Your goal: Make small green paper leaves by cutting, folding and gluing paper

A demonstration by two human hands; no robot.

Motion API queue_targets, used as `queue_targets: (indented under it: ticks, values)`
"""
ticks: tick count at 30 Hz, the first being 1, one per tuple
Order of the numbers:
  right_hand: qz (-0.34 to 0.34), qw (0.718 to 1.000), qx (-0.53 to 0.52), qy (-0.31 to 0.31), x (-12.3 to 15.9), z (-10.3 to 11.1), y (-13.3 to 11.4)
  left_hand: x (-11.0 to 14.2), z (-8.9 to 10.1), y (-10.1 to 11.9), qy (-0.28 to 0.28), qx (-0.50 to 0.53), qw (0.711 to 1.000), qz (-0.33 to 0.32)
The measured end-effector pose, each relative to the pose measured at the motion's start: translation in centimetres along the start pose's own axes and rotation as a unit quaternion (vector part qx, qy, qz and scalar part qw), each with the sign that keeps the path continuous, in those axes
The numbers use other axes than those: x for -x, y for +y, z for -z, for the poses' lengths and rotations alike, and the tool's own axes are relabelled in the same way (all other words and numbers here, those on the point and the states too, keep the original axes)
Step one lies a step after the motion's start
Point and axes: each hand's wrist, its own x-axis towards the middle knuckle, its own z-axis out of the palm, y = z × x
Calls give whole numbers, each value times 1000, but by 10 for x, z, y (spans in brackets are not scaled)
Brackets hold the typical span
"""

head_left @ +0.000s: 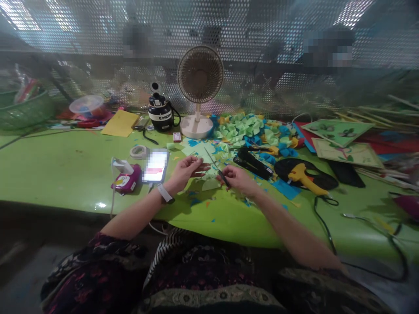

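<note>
My right hand is closed around scissors with dark handles. Their blades point away from me and to the left, over scraps of paper. Just left of them is my left hand, thumb and forefinger pinched together and the other fingers reaching toward the scissors. Whatever sits in that pinch is too small to make out. Beneath both hands lie light green paper pieces and small blue and yellow cuttings. A pile of folded green, blue and yellow paper shapes stands beyond my right hand.
A lit phone, a tape roll and a purple device lie left. Behind stand a dark bottle and a fan. Rightward are a black stapler, a yellow glue gun and decorated cards.
</note>
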Motion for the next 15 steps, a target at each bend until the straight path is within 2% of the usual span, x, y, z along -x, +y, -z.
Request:
queue_targets:
  ticks: [3, 8, 15]
  values:
    - [1, 999, 31, -9, 2, -7, 2, -1, -1, -2, 7, 17, 1000, -12]
    - [23, 995, 93, 12, 3, -12, 10, 0, -2, -3, 20, 27, 999, -30]
    - [34, 994, 97, 23, 3, -11, 8, 2, -4, -2, 12, 26, 999, -31]
